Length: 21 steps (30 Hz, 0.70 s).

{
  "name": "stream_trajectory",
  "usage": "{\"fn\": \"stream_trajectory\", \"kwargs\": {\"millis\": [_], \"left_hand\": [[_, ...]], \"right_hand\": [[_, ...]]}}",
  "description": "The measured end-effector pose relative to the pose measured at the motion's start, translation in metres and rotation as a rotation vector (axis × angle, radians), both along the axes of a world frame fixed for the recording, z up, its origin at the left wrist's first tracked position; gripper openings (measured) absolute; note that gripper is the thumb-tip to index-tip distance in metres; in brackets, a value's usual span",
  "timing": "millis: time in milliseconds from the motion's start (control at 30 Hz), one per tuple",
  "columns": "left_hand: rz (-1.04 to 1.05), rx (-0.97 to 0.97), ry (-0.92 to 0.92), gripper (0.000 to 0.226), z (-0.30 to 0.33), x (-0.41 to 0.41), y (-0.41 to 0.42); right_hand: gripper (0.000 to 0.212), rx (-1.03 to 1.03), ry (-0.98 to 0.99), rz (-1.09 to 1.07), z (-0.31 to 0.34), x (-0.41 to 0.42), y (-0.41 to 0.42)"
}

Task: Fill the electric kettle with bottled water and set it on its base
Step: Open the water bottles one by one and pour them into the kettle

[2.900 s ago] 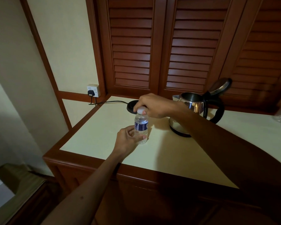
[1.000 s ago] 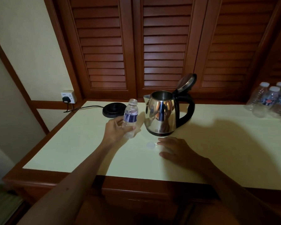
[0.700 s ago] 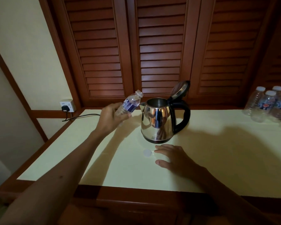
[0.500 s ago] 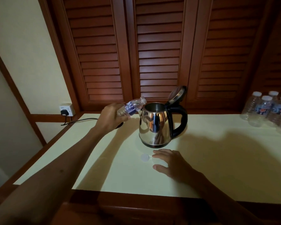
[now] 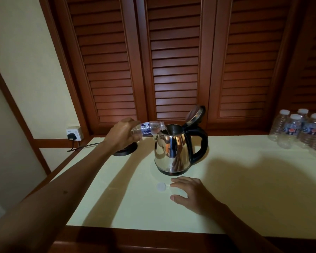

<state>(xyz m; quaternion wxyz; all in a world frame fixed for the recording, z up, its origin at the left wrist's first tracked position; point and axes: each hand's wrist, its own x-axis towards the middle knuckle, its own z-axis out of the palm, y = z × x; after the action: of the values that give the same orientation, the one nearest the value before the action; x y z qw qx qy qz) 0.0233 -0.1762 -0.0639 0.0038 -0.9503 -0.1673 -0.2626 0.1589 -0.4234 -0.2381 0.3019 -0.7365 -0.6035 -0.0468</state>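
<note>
A shiny steel kettle (image 5: pixel 171 152) with a black handle stands on the cream counter (image 5: pixel 244 189), its lid (image 5: pixel 194 114) tipped open. My left hand (image 5: pixel 121 135) grips a small water bottle (image 5: pixel 147 129) lying almost level, its uncapped mouth over the kettle's rim. The black kettle base (image 5: pixel 125 150) sits behind my left wrist, partly hidden, its cord running to the wall socket (image 5: pixel 73 133). My right hand (image 5: pixel 192 193) rests flat on the counter in front of the kettle, beside the white bottle cap (image 5: pixel 161 186).
Several capped water bottles (image 5: pixel 299 130) stand at the counter's far right. Brown louvred doors (image 5: pixel 171 61) close off the back. The counter has a dark wooden edge (image 5: pixel 153 238) at the front and left.
My left hand lifted the bottle off the counter and tipped it from upright to nearly level over the kettle's opening. My right hand stayed flat by the cap.
</note>
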Motion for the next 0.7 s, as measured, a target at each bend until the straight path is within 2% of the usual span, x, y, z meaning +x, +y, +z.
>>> {"fn": "stream_trajectory", "kwargs": {"millis": [300,700], "left_hand": [[-0.007,0.020,0.069,0.048,0.010,-0.001,0.001],[0.026,0.073,0.096,0.056,0.015,0.002,-0.002]], "right_hand": [[0.054,-0.016,-0.018,0.007,0.000,-0.001,-0.002],[0.055,0.017,-0.055,0.015,0.001,-0.003,-0.004]]}}
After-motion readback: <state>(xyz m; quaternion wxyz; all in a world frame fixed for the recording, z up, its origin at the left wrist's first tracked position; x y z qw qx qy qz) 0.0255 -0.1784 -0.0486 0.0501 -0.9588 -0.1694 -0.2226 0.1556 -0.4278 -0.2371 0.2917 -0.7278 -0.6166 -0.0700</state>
